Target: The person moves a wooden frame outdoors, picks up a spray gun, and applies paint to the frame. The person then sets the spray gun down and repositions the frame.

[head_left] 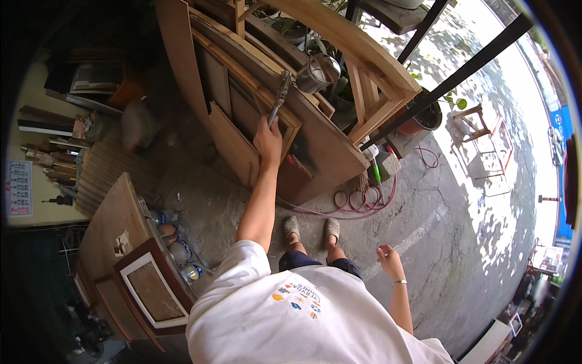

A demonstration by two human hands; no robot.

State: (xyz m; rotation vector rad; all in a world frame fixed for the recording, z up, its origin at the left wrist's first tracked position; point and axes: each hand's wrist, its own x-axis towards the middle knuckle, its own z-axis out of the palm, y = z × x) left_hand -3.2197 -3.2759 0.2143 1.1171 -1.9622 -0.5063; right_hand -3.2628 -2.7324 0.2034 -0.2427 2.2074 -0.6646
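Note:
My left arm is stretched forward over a stack of leaning wooden panels (330,142). My left hand (268,141) is closed round a slim grey metal hand tool (280,100) with a knobbly upper end; its exact kind is unclear. Beside the tool's upper end is a round metal can (318,74). Low at my right side hangs my right hand (391,262), a band on its wrist. Its fingers are loosely bent and apart, with nothing visible in them.
A wooden frame (339,36) stands beyond the panels, near a potted plant (424,115). A thin red hose (364,200) lies coiled on the concrete floor. To the left, a wooden board (115,218) and framed panel (154,285) stand beside plastic bottles (180,252).

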